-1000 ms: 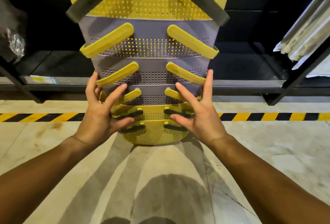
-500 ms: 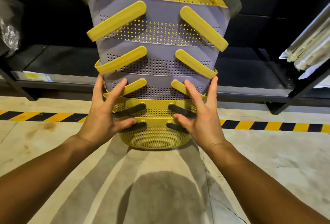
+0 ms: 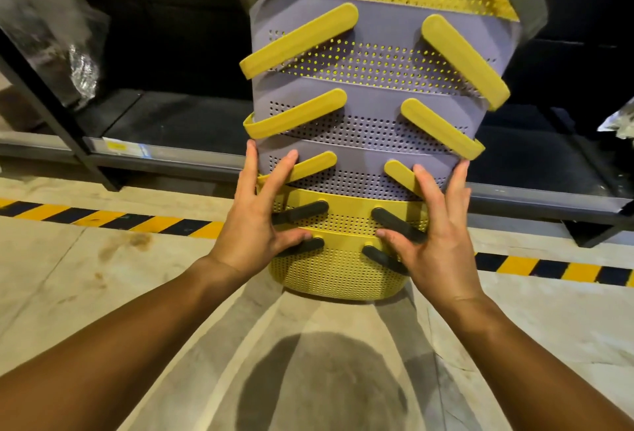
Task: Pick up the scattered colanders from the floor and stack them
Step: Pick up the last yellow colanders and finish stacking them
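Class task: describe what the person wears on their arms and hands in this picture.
Nothing is worn: both forearms are bare with no sleeves in view. The left hand and right hand have no gloves, and no rings, watch or bands show on the fingers or wrists.

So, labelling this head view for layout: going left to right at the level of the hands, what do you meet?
Hazard tape on the floor → left hand → stack of colanders → right hand
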{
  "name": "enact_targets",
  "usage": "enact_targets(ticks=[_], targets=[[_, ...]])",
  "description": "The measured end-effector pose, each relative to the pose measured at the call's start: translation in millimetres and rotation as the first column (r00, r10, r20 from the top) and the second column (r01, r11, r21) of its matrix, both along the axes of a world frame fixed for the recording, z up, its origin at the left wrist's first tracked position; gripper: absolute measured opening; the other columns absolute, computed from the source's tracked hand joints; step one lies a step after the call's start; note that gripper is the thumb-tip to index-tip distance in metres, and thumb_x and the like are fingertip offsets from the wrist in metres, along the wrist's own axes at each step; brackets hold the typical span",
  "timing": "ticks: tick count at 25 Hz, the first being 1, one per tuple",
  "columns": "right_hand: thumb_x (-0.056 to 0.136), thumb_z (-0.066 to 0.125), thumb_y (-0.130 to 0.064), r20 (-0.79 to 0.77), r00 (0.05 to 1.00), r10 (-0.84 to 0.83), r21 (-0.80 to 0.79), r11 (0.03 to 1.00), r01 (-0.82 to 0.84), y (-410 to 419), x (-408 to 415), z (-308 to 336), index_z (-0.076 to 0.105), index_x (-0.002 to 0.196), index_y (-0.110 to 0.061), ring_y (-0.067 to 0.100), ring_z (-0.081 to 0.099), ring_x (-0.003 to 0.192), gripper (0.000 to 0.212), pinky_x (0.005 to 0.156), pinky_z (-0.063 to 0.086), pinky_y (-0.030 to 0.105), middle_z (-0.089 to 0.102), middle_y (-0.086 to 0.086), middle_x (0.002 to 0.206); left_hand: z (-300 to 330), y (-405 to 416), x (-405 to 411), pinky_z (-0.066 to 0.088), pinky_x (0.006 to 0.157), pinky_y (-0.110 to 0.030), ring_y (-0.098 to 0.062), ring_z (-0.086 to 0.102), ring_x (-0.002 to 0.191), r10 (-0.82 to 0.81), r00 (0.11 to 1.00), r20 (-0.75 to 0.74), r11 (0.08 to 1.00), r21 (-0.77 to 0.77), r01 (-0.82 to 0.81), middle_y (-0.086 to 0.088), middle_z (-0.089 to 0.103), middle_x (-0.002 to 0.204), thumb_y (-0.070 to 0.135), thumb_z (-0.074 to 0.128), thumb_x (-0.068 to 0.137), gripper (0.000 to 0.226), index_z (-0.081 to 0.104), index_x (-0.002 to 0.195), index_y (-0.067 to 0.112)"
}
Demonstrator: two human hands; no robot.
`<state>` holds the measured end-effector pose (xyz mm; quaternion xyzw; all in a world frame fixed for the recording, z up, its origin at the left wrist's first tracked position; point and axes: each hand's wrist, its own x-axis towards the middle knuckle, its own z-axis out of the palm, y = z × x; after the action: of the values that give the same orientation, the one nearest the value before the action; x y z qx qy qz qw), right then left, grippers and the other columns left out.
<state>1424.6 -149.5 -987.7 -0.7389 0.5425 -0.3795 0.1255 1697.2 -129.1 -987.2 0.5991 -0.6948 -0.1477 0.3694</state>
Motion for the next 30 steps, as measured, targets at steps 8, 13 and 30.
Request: enact_targets(ticks=[8, 13, 30], targets=[[0.08, 0.08, -0.014, 0.161, 0.986, -0.034, 0.101, 0.995, 0.017, 16.5, 4.3, 1.8, 0.024, 0.143, -0.063, 0.006, 0.019, 0.143, 0.097, 0.096, 0.026, 0.0, -0.007, -0.01, 0.165, 4.2, 9.5, -20.6, 0.035, 0.116, -0.051, -0.022, 0.012, 0.153, 0.042, 0.995, -0.095, 0.999, 0.014, -0.04, 0.015, -0.019, 0.164, 0.019, 0.093, 0.066, 0.122, 0.013, 0.142, 0.07], [0.08, 0.077, -0.001, 0.228, 0.968, -0.105, 0.133, 0.988, 0.076, 28.1, 2.7, 17.6, 0.033, 0.126, -0.07, 0.019, 0.034, 0.141, 0.093, 0.103, 0.035, 0.021, 0.005, -0.009, 0.166, 6.7, 21.9, -41.1, 0.034, 0.113, -0.054, -0.029, 0.013, 0.152, 0.069, 0.997, -0.032, 0.994, -0.088, -0.071, 0.006, -0.019, 0.165, 0.02, 0.093, 0.065, 0.124, 0.011, 0.144, 0.068], [0.077, 0.076, 0.004, 0.26, 0.961, -0.098, -0.222, 0.962, 0.158, -49.5, 25.8, 155.8, 0.042, 0.132, -0.041, -0.029, 0.008, 0.129, 0.079, 0.094, 0.015, -0.006, 0.022, 0.009, 0.162, 151.6, -62.7, -29.9, 0.032, 0.114, -0.056, -0.022, 0.014, 0.152, -0.001, 0.992, -0.125, 0.924, -0.381, -0.047, 0.008, -0.009, 0.166, 0.034, 0.093, 0.064, 0.102, 0.032, 0.142, 0.059]])
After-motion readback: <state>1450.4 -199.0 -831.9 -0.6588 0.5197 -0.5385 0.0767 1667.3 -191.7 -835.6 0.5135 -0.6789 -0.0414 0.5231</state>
